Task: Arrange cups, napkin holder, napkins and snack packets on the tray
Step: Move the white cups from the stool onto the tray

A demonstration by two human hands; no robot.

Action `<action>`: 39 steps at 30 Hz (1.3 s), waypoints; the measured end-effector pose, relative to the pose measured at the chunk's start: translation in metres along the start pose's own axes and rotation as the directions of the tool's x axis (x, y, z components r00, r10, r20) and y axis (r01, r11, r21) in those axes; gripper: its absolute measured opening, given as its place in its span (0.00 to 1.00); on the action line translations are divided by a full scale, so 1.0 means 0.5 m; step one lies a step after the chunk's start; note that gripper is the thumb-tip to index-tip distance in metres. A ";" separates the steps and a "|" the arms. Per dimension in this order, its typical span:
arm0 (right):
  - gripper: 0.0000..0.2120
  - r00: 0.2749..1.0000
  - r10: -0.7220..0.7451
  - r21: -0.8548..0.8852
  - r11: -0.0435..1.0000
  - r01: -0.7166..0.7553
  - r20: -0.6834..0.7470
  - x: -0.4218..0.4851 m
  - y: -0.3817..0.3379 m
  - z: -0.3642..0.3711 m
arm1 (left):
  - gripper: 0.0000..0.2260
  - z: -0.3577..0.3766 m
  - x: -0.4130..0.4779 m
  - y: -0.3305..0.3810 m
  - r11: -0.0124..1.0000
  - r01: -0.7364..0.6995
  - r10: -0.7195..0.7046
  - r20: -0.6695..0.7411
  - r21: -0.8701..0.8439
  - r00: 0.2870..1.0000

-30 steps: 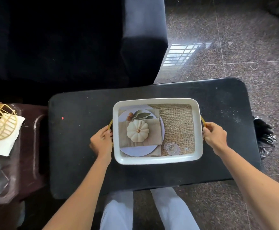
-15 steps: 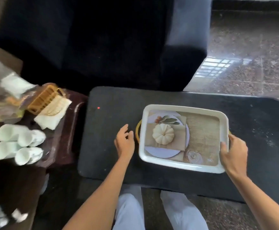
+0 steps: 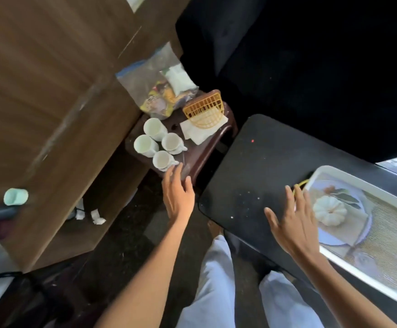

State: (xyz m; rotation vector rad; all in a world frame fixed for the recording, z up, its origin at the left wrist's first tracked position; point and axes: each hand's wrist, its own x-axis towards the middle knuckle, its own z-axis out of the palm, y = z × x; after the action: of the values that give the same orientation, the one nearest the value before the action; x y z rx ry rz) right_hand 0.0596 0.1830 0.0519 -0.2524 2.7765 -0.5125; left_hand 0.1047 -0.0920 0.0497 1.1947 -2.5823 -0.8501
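Head view, the only one, tilted and smeared by motion. The left hand (image 3: 178, 197) is open, fingers spread, holding nothing; its fingertips reach toward 12 o'clock and hover at the near edge of the dark brown stool (image 3: 197, 152), just short of the nearest of the four white cups (image 3: 156, 140). The cups stand upright in a tight cluster on the stool; handles show on two of them, and whether saucers sit beneath is hard to make out.

At 1 o'clock from the cups lies the yellow napkin holder (image 3: 204, 109), tipped onto its side across a small stack of white napkins (image 3: 198, 133). Beyond it, at 11 o'clock, a clear plastic bag (image 3: 155, 74) holds the snack packets (image 3: 162, 98); their print is too blurred to read, and the count cannot be told.

The right hand (image 3: 292, 223) is also open and empty, palm down over the black table (image 3: 251, 166), fingers near the yellow handle (image 3: 300, 184) of the white tray (image 3: 329, 170) without gripping it. The tray sits at 3 o'clock, cut off by the frame's right edge and partly hidden by that hand. Its base carries a printed picture of a pumpkin, plate and burlap.

A blurred pale green cup (image 3: 16, 196) sits far at 9 o'clock. White trouser legs (image 3: 216, 280) fill the bottom.
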 end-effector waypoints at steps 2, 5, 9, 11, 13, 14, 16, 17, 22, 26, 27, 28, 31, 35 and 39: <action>0.37 0.998 -0.067 -0.022 0.998 0.067 0.012 0.016 -0.072 0.016 | 0.19 -0.032 0.043 -0.041 0.997 0.070 -0.072 -0.058 -0.040 0.996; 0.36 0.990 -0.135 0.025 0.991 0.133 0.051 0.050 -0.177 0.041 | 0.18 -0.061 0.109 -0.089 0.967 0.184 -0.205 -0.111 -0.174 0.972; 0.29 0.968 -0.234 0.195 0.957 0.213 0.092 0.107 -0.313 0.093 | 0.16 -0.068 0.192 -0.137 0.855 0.366 -0.407 -0.037 -0.366 0.913; 0.25 0.963 -0.229 0.305 0.936 0.178 0.141 0.134 -0.373 0.122 | 0.13 -0.064 0.218 -0.156 0.832 0.389 -0.416 0.017 -0.396 0.909; 0.21 0.958 -0.193 0.396 0.913 0.096 0.212 0.162 -0.425 0.149 | 0.12 -0.056 0.233 -0.165 0.824 0.406 -0.418 0.060 -0.396 0.906; 0.18 0.956 -0.174 0.428 0.902 0.058 0.236 0.175 -0.448 0.162 | 0.12 -0.051 0.237 -0.168 0.820 0.416 -0.421 0.077 -0.394 0.904; 0.15 0.955 -0.134 0.467 0.884 -0.006 0.265 0.200 -0.484 0.185 | 0.12 -0.040 0.240 -0.173 0.810 0.427 -0.423 0.105 -0.402 0.900; 0.16 0.953 -0.114 0.471 0.882 -0.033 0.280 0.211 -0.497 0.196 | 0.12 -0.035 0.240 -0.177 0.800 0.437 -0.427 0.121 -0.412 0.896; 0.18 0.937 -0.064 0.426 0.900 -0.095 0.345 0.249 -0.525 0.244 | 0.11 -0.019 0.244 -0.193 0.722 0.507 -0.471 0.203 -0.470 0.858; 0.13 0.937 -0.060 0.432 0.896 -0.101 0.344 0.264 -0.528 0.265 | 0.10 -0.015 0.247 -0.201 0.694 0.505 -0.460 0.222 -0.514 0.859; 0.11 0.937 -0.065 0.429 0.898 -0.095 0.343 0.266 -0.528 0.270 | 0.10 -0.014 0.247 -0.204 0.691 0.504 -0.459 0.224 -0.518 0.860; 0.10 0.939 -0.066 0.425 0.901 -0.089 0.337 0.268 -0.528 0.274 | 0.09 -0.014 0.246 -0.205 0.686 0.506 -0.462 0.225 -0.523 0.858; 0.07 0.948 -0.050 0.429 0.898 -0.094 0.314 0.265 -0.522 0.280 | 0.08 -0.017 0.238 -0.206 0.672 0.516 -0.476 0.223 -0.531 0.850; 0.08 0.952 -0.019 0.464 0.876 -0.132 0.305 0.235 -0.491 0.263 | 0.08 -0.019 0.194 -0.180 0.735 0.471 -0.435 0.194 -0.488 0.879; 0.07 0.968 0.009 0.517 0.844 -0.141 0.249 0.181 -0.411 0.206 | 0.08 -0.007 0.118 -0.129 0.757 0.444 -0.370 0.246 -0.479 0.896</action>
State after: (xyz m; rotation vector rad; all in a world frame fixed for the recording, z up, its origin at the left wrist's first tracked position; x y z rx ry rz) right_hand 0.0321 -0.0595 0.0128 -0.0658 2.2863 -1.1221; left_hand 0.1084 -0.1709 0.0115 1.5679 -1.9600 -1.6520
